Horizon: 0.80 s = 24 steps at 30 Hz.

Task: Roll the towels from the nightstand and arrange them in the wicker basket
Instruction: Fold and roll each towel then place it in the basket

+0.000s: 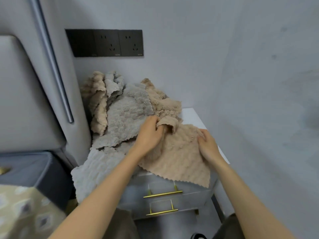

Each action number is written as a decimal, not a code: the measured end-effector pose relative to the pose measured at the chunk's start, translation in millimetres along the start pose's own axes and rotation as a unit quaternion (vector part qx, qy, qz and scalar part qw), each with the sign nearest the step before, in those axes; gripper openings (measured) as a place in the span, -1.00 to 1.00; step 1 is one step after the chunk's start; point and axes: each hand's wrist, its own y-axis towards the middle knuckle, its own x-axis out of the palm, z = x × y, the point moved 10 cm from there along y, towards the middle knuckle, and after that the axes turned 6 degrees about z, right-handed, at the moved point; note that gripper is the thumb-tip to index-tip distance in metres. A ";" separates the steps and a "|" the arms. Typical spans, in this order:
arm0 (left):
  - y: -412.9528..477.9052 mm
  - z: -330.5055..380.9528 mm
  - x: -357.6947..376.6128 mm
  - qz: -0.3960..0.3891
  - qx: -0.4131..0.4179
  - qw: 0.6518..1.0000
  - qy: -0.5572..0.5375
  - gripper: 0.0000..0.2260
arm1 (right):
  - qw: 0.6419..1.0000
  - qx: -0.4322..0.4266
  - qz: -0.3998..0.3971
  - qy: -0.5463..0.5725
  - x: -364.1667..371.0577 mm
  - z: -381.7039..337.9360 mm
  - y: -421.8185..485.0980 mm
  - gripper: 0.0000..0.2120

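A heap of fluffy towels lies on the white nightstand. A grey towel covers the middle of the heap, and another pale grey one hangs over the front left corner. A beige towel is spread at the front right, its lower corner drooping past the drawer front. My left hand grips a folded top edge of this beige towel. My right hand pinches its right edge. More beige towels are piled against the wall. No wicker basket is in view.
The nightstand has two drawers with gold bar handles. A grey padded headboard and the bed with a patterned cover stand on the left. A black socket panel is on the wall above. Bare wall on the right.
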 end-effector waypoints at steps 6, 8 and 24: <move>-13.0 22.0 12.8 -0.005 -0.061 0.989 -0.134 -0.75 | 0.957 0.134 0.036 0.253 -49.3 17.9 -13.9 -0.69; -17.6 7.2 18.3 -0.005 -0.117 0.980 -0.162 -0.67 | 0.952 0.174 0.007 0.250 -56.2 24.4 -19.6 -0.62; -47.2 -34.9 16.5 -0.068 -0.344 0.858 -0.376 -0.70 | 0.872 0.155 0.051 0.462 -121.1 22.7 -17.4 -0.44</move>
